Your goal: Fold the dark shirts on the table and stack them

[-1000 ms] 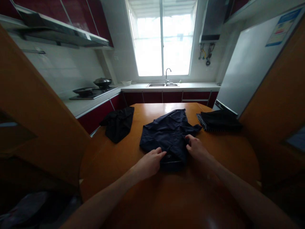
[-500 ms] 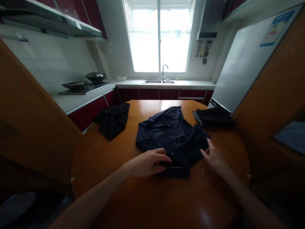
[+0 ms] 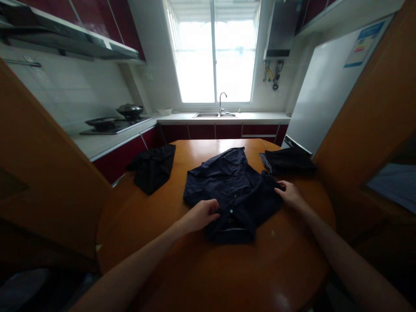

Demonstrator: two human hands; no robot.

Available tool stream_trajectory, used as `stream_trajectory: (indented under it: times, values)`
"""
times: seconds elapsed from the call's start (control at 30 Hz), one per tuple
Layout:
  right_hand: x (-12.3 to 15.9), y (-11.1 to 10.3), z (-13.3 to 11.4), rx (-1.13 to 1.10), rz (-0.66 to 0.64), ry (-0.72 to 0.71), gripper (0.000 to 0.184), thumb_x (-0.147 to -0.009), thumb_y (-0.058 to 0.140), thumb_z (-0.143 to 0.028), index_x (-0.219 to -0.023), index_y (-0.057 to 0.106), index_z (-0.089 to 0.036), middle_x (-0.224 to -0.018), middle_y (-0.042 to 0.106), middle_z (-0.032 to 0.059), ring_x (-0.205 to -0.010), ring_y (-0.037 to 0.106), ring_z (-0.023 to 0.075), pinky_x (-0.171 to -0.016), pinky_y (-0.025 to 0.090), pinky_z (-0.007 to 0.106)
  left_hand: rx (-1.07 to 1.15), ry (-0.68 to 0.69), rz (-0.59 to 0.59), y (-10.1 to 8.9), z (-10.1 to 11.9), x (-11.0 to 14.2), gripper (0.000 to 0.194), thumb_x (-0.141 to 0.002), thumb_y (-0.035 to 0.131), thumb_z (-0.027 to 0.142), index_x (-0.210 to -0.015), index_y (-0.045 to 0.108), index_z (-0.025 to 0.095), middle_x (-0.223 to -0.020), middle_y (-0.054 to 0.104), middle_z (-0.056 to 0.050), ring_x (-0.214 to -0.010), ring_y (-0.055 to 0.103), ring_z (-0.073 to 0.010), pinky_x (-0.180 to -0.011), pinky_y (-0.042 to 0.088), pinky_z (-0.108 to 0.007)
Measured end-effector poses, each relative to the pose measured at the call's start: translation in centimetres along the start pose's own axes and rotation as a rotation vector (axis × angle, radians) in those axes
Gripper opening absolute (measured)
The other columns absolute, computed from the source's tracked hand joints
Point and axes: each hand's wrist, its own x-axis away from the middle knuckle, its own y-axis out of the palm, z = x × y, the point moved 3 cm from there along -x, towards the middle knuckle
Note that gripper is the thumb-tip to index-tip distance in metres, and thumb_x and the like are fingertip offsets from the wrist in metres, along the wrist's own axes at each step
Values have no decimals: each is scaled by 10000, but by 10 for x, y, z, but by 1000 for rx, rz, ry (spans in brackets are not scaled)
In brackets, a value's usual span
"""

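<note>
Your navy button-up shirt point(image 3: 222, 182) lies spread, front up, on the wooden table point(image 3: 146, 234), still creased and unfolded. Your right hand point(image 3: 290, 194) pinches its right edge; whether your curled left hand point(image 3: 202, 213) grips it, I can't tell.

The shirt point(image 3: 224, 173) is dark navy, plain, with a pale, bluish-white button point(image 3: 231, 211) standing out on it. The crumpled cloth point(image 3: 152, 169) is solid black; the folded fabric point(image 3: 290, 160) is black too — but with a black-and-white pattern along its edge, too small to make out. Beneath them, the tabletop point(image 3: 146, 221) is glossy orange-brown. The cabinets point(image 3: 201, 131) are deep red, the worktop point(image 3: 180, 117) white, the fridge point(image 3: 321, 86) silvery grey — its label point(image 3: 363, 45) banded in blue.
</note>
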Motion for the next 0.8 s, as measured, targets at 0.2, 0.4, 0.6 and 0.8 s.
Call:
stream_trajectory:
  times: [0.2, 0.4, 0.6, 0.8]
  values:
    - [11, -22, -15, -95, 82, -74, 286, -749, 577, -220, -1004, 683, -146, -896, 726, 85, -792, 680, 212, -699, 535, 301, 78, -3, 25, -41, 24, 23, 138, -832, 606, 267, -770, 520, 178, -668, 466, 59, -605, 418, -100, -547, 321, -216]
    - [35, -52, -23, 3, 110, -126, 311, -725, 576, -264, -999, 701, -187, -854, 717, 59, -750, 663, 210, -683, 515, 302, 1, -27, -69, -37, 54, 74, 88, -912, 575, 280, -910, 584, 193, -864, 594, 0, -761, 566, -143, -677, 464, -241]
    - [46, -54, -5, 138, 146, -67, 334, -748, 569, -257, -1043, 701, -173, -952, 738, 110, -822, 689, 249, -736, 527, 334, -315, 37, -10, 6, 56, 80, 336, -877, 677, 216, -1198, 581, 248, -1162, 591, -50, -1074, 583, -233, -969, 478, -367]
    - [50, -40, 10, 203, 73, -27, 382, -775, 565, -266, -1120, 700, -174, -1002, 748, 121, -890, 703, 278, -798, 533, 362, -490, 123, -85, 19, 52, 73, 124, -953, 515, 115, -970, 613, 189, -1010, 609, -65, -959, 582, -212, -850, 496, -315]
